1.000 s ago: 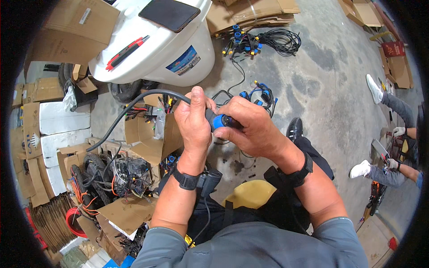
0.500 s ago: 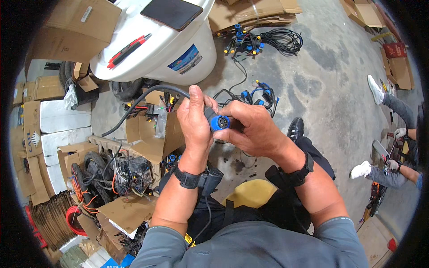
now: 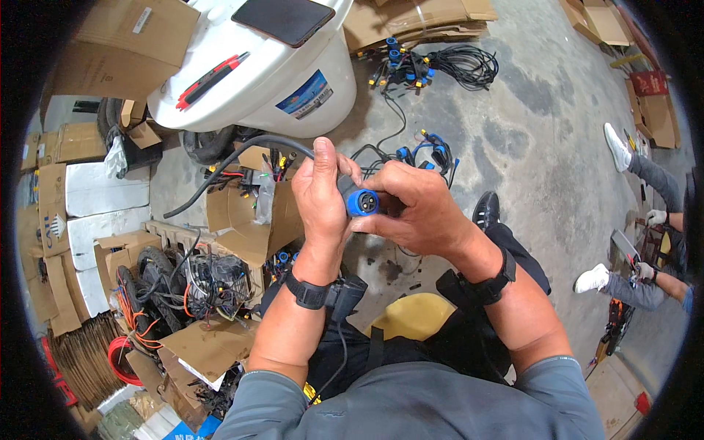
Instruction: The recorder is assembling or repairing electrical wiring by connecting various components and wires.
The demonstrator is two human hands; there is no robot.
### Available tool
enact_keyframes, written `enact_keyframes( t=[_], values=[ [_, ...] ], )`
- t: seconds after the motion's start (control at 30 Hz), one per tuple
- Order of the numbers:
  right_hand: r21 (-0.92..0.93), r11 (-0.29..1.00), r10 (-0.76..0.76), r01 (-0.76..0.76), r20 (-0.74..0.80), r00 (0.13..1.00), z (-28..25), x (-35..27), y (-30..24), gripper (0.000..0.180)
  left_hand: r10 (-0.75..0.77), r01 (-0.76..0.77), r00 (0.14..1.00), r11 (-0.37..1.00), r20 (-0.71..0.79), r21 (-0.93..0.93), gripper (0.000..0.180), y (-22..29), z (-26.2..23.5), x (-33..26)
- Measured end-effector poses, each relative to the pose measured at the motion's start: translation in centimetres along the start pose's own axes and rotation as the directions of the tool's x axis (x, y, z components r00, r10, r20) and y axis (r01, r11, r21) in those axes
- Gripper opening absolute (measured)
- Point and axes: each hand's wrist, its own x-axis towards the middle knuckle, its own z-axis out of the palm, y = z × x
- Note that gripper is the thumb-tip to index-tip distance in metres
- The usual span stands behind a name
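Concrete floor — blue connector in both hands.

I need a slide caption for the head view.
Left hand and right hand hold a blue-ringed connector on a black cable near a white tub bearing a phone.

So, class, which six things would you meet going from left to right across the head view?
White block, left hand, blue-ringed connector, right hand, black shoe, upper white shoe.
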Motion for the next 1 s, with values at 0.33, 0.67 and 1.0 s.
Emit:
enact_keyframes(
  t=[0.33,0.67,1.0],
  values=[
    [0.019,0.996,-0.087,0.090,-0.113,0.990,0.9,0.0,0.5,0.041,-0.031,0.031,1.000,0.997,-0.005,-0.064,0.049,0.1,0.1,0.1],
    [0.127,0.992,-0.008,0.014,-0.040,0.999,0.4,0.1,-0.1,0.037,-0.038,0.038,0.999,0.993,-0.002,-0.113,0.049,-0.3,-0.6,0.7],
    [0.068,0.993,-0.086,0.092,-0.091,0.992,0.6,0.2,0.2,0.039,-0.034,0.034,0.999,0.998,0.002,-0.044,0.049,-0.4,0.1,0.2]
  ],
)
